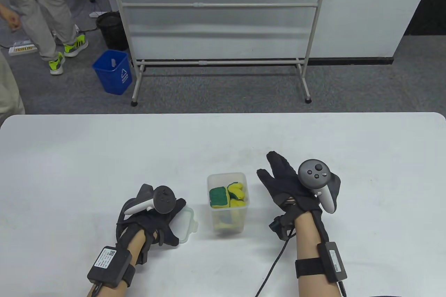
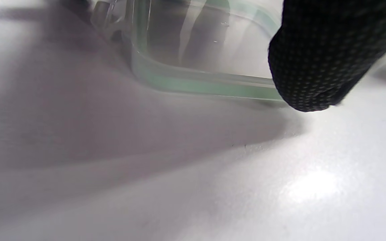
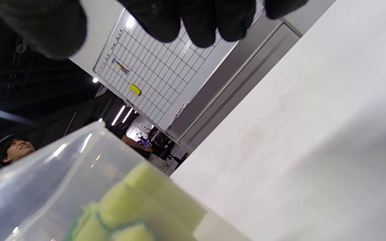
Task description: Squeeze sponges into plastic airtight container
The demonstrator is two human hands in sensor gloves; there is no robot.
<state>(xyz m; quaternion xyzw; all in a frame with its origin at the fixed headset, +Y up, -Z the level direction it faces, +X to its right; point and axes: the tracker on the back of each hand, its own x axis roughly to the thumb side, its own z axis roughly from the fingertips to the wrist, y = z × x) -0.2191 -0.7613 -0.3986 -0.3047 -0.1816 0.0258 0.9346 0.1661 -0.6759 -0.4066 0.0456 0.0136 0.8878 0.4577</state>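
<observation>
A clear plastic container [image 1: 230,224] stands upright and uncovered at the table's front centre. Yellow and green sponges [image 1: 226,196] are packed inside, up to near the rim. They also show through the container wall [image 3: 45,180] in the right wrist view, as yellow sponge [image 3: 139,197]. My right hand [image 1: 266,164] is open and empty just right of the container, fingers [image 3: 193,23] stretched out and apart from it. My left hand [image 1: 174,227] lies over the container's clear lid [image 1: 186,224], which rests on the table left of the container. A fingertip [image 2: 317,67] sits at the lid's green-sealed edge [image 2: 196,83].
The white table [image 1: 104,157] reaches to a far edge. Beyond it on the floor stand a whiteboard frame [image 1: 219,63] and a blue bin [image 1: 113,72]. A person [image 1: 41,15] stands at the back left.
</observation>
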